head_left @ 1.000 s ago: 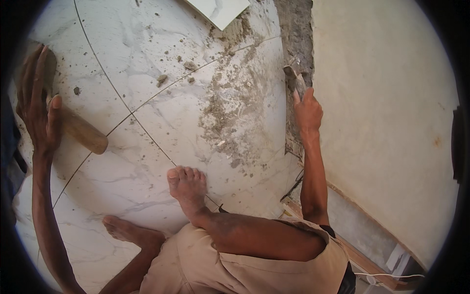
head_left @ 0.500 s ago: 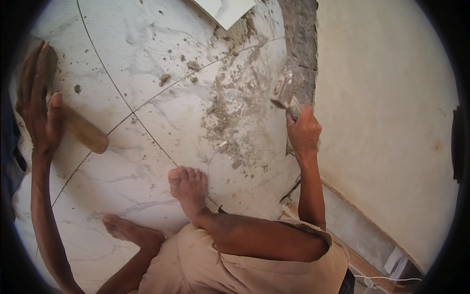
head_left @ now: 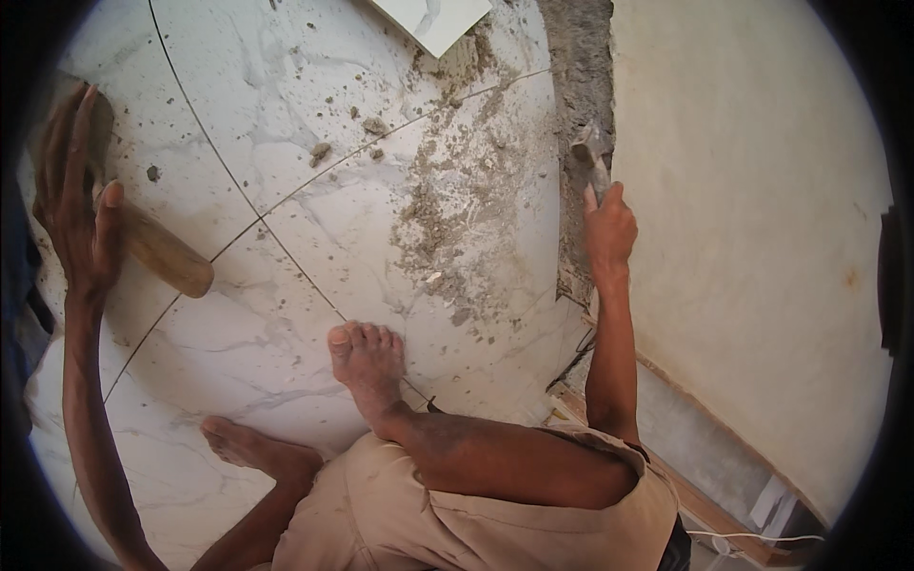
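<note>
My right hand (head_left: 610, 233) is closed around the handle of a small hammer (head_left: 588, 145). Its metal head is at the strip of rough grey mortar (head_left: 583, 67) between the floor tiles and the wall. On the far left, my left hand (head_left: 81, 209) lies flat with its fingers stretched out over a tool with a thick wooden handle (head_left: 171, 255). That tool looks like a mallet, but my hand covers much of its head.
White marbled floor tiles (head_left: 286, 114) with dark joints spread below me, strewn with mortar crumbs (head_left: 447, 219). A loose tile piece (head_left: 438, 24) lies at the top. A pale wall (head_left: 743, 209) stands on the right. My bare foot (head_left: 367, 357) rests near the middle; a white cable (head_left: 762, 538) runs lower right.
My right hand has moved slightly right and away from me, bringing the hammer from above the tile edge to the mortar strip. My left hand has stayed in place.
</note>
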Motion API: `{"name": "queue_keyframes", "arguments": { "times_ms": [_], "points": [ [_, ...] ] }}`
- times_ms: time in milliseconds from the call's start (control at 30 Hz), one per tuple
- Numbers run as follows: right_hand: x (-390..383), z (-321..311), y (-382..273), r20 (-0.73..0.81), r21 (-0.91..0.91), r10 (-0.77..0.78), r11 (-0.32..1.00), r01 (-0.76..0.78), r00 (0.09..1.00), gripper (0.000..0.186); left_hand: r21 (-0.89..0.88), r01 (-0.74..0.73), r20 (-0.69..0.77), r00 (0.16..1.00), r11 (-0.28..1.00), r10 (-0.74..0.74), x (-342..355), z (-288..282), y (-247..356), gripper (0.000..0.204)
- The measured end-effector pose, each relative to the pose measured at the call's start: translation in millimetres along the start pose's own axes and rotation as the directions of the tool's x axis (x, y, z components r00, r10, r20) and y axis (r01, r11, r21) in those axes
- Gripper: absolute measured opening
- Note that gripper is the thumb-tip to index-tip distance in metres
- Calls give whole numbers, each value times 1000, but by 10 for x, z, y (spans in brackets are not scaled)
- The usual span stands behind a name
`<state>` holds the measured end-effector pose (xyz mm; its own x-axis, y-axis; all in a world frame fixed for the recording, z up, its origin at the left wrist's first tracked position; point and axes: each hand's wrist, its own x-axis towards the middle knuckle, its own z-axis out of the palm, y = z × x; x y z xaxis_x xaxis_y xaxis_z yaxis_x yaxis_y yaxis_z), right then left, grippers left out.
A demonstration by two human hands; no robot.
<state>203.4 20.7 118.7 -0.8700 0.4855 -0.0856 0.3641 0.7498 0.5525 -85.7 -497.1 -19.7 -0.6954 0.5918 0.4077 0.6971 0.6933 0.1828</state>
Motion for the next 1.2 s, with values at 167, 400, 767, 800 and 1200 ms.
{"name": "queue_keyframes", "arguments": {
  "times_ms": [167,400,767,800,1200],
  "points": [
    [-23,57,-300,-102,223,72,974,-47,992,35,38,30,-21,999,999,-29,1,33,46,80],
    [496,-144,-609,-232,445,108,896,6,967,36,26,51,22,998,998,-51,-5,-39,77,83],
    [698,-342,-831,-391,248,-203,916,315,898,33,4,36,62,997,999,-37,2,-120,48,82],
    [775,-254,-663,-345,218,-172,942,257,923,33,-2,37,50,998,999,-37,12,-96,60,82],
    [979,-288,-616,-208,89,-77,991,98,975,40,3,64,90,994,998,-64,15,-150,73,84]
  ]
}}
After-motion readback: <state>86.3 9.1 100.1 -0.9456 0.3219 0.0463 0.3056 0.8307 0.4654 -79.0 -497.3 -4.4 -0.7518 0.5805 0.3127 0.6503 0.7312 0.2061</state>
